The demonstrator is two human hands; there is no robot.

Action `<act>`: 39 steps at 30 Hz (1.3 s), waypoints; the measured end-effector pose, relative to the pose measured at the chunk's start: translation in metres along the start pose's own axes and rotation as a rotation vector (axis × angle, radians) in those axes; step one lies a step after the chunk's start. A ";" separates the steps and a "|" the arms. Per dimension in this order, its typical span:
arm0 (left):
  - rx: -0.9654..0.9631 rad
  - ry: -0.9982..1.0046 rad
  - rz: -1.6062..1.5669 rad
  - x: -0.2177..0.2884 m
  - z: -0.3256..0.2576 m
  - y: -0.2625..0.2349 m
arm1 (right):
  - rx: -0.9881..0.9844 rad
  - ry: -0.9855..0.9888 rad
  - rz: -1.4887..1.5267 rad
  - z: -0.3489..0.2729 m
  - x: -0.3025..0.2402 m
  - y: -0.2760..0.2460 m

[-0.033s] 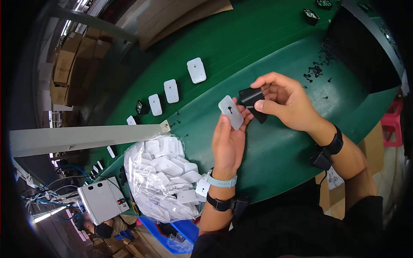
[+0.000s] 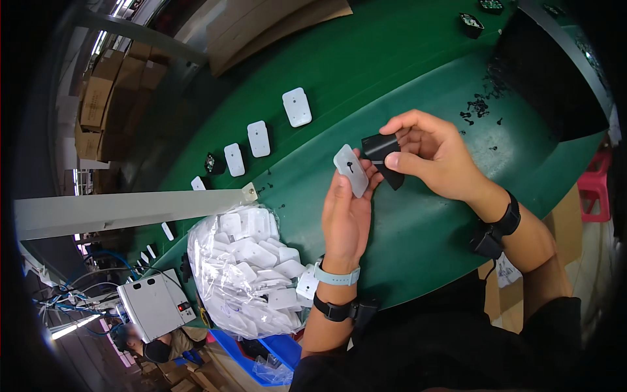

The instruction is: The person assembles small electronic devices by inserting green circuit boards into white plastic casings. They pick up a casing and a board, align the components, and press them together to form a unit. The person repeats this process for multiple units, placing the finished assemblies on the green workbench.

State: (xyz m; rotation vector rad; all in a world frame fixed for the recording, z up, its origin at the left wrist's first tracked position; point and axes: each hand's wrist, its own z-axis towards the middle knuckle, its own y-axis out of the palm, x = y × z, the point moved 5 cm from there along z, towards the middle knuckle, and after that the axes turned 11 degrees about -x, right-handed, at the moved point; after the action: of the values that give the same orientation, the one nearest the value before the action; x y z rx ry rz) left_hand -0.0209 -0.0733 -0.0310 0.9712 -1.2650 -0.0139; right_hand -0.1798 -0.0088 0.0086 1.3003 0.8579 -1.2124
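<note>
My left hand pinches a white rounded plastic cover by its edge, tilted, with its flat face showing. On that face sits a small black part, too small to name. Close beside it, my right hand grips a black plastic casing between thumb and fingers. The left fingertips reach behind the cover toward the casing; whether they touch it cannot be made out. Below and left of my left hand, a clear plastic bag bulges with many similar white covers.
Several white covers lie in a row on the green belt. Small black parts are scattered at the right of the green table. A metal bar juts in from the left, above a white machine box. Another person is at lower left.
The white cover has turned slightly in my left hand. Both hands stay in nearly the same place, and the covers on the belt have shifted very slightly left.
</note>
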 end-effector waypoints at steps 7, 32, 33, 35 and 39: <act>-0.019 -0.060 0.011 0.002 0.000 0.013 | 0.052 0.016 -0.122 -0.005 0.001 0.010; 0.063 0.142 0.251 0.004 -0.004 -0.001 | -0.015 0.076 -0.112 -0.008 0.012 0.012; 0.104 0.202 0.391 0.008 -0.003 0.000 | -0.030 0.119 -0.092 -0.008 0.013 0.013; 0.154 0.322 0.690 0.013 -0.004 0.009 | -0.063 0.204 -0.051 -0.009 0.014 0.016; 0.170 0.416 1.120 0.019 -0.012 0.014 | -0.065 0.178 -0.009 -0.009 0.020 0.024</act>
State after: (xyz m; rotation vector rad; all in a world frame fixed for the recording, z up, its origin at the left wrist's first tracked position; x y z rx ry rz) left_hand -0.0111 -0.0674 -0.0072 0.2649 -1.2710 1.1192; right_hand -0.1510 -0.0067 -0.0063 1.3672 1.0230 -1.0784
